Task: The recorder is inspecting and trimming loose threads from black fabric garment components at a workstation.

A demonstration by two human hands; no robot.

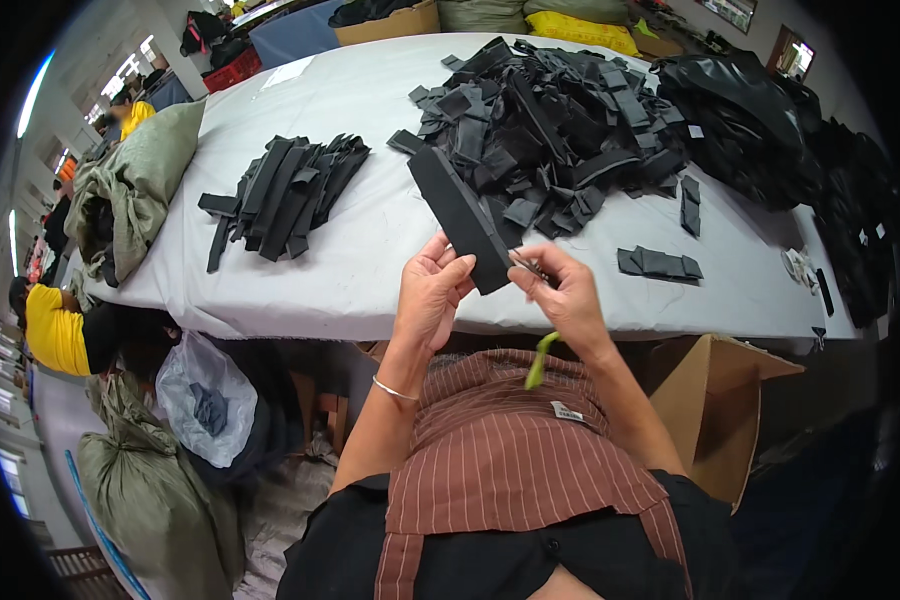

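a long, flat black fabric strip (457, 215) is held up over the near edge of the table, its lower end caught between both hands and its upper end slanting away to the left, toward the piles. it looks stiff enough to stand out on its own, matte, with straight cut edges and a squared lower corner. the left hand (432, 290) pinches the lower edge, thumb and fingers pressed onto the cloth, probably to keep it taut and steady. the right hand (567, 293) is closed around small metal snips with a green handle loop (538, 300), the blades (526, 264) meeting the strip's lower right corner; the green loop hangs below the palm. holding the piece raised seems to bring the edge close to the eye and to the blades.

beyond it, on the white cloth-covered table (360, 260), a big loose heap of black fabric pieces (540, 125) lies at the far right, a tidier stack of black strips (285, 190) to the left, and a small folded black pair (660, 264) just right of the hands. an open cardboard box (715, 400) stands by the right side of the person's brown striped apron (510, 450).
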